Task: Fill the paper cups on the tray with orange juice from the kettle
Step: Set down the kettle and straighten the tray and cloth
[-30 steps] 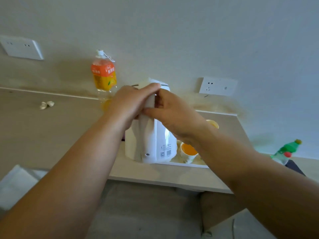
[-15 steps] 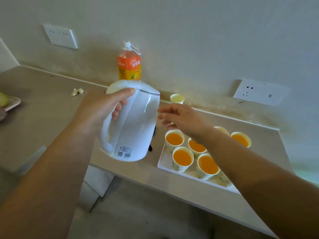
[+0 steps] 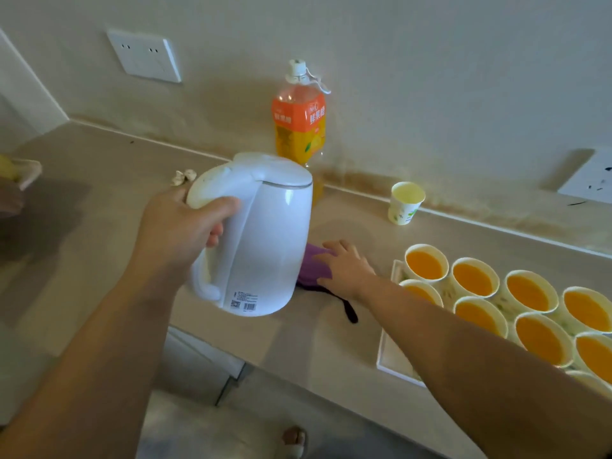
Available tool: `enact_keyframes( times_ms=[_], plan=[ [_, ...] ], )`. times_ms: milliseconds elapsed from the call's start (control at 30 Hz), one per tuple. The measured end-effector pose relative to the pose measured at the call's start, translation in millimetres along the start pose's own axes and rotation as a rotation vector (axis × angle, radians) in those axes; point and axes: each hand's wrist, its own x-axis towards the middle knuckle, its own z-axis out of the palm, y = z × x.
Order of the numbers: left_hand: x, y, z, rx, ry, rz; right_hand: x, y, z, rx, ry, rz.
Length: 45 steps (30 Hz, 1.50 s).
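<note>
From the head camera we look down on a beige counter that runs along a pale, stained wall. The wall carries one white socket plate on the left and another on the right. Our left hand is wrapped around the handle of the white kettle, which we hold roughly upright above the counter with its lid down. Our right hand rests with fingers straight and spread on a purple cloth just beside the kettle's base. To the right a white tray carries paper cups, the visible ones full of orange juice. One unfilled cup stands apart near the wall. An orange juice bottle stands behind the kettle against the wall. Below the counter edge we see grey floor.
</note>
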Motion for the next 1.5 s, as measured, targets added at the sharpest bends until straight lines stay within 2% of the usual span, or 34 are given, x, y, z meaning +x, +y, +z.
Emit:
enact_keyframes(
  times_ms=[200, 267, 367, 400, 467, 533, 633, 667, 767, 867, 900, 967, 1067, 1133, 1267, 1333, 1400, 1500],
  plan=[
    [54.6, -23.8, -4.0, -0.024, -0.135, -0.018, 52.0, -3.4, 32.5, -0.126, -0.086, -0.046],
    [64.6, -28.9, 0.1, -0.044, -0.183, -0.017, 57.7, -0.3, 39.5, -0.157, -0.066, -0.050],
    [75.7, -35.6, 8.4, -0.072, -0.222, -0.012, 53.0, -5.9, 46.6, -0.044, 0.165, -0.040],
    [77.7, -35.6, 10.4, -0.086, -0.232, -0.011, 50.8, -7.9, 49.8, 0.014, 0.257, -0.004],
    [81.6, -35.9, 12.4, -0.127, -0.256, -0.009, 45.1, -9.1, 57.0, 0.071, 0.328, 0.102],
    [86.8, -37.6, 9.6, -0.156, -0.269, -0.010, 41.4, -8.7, 60.5, 0.299, 0.374, 0.272],
    [93.7, -40.1, 3.3, -0.170, -0.288, -0.010, 23.4, -13.5, 35.1, 0.986, 0.544, 0.540],
    [95.4, -41.4, 1.8, -0.187, -0.299, -0.015, 14.8, -15.9, 25.3, 1.118, 0.565, 0.575],
    [99.3, -41.3, 1.2, -0.278, -0.338, -0.036, -9.9, -28.1, -6.9, 1.266, 0.657, 0.501],
    [99.2, -40.2, 4.3, -0.398, -0.375, -0.044, -28.1, -45.1, -38.0, 1.391, 0.737, 0.295],
    [97.1, -36.1, 6.4, -0.424, -0.384, -0.042, -35.0, -52.5, -47.5, 1.350, 0.763, 0.203],
    [93.3, -30.3, 11.3, -0.475, -0.414, -0.031, -43.3, -67.8, -56.5, 1.088, 0.854, 0.056],
    [85.5, -20.4, 20.4, -0.515, -0.428, -0.005, -50.8, -80.6, -59.0, 0.624, 1.094, 0.041],
    [80.9, -13.8, 26.7, -0.524, -0.439, 0.019, -52.3, -86.4, -63.2, 0.424, 1.181, 0.067],
    [71.3, -5.5, 39.4, -0.548, -0.472, 0.051, -54.4, -88.2, -72.4, -0.013, 1.290, -0.001],
    [67.1, -3.0, 41.1, -0.573, -0.501, 0.070, -55.0, -83.9, -76.6, -0.009, 1.321, 0.016],
    [65.8, -0.4, 38.2, -0.571, -0.536, 0.115, -54.4, -79.6, -81.2, 0.128, 1.351, 0.049],
    [67.7, 3.3, 27.3, -0.596, -0.587, 0.164, -61.6, -75.3, -96.8, 0.581, 1.298, -0.017]
  ],
)
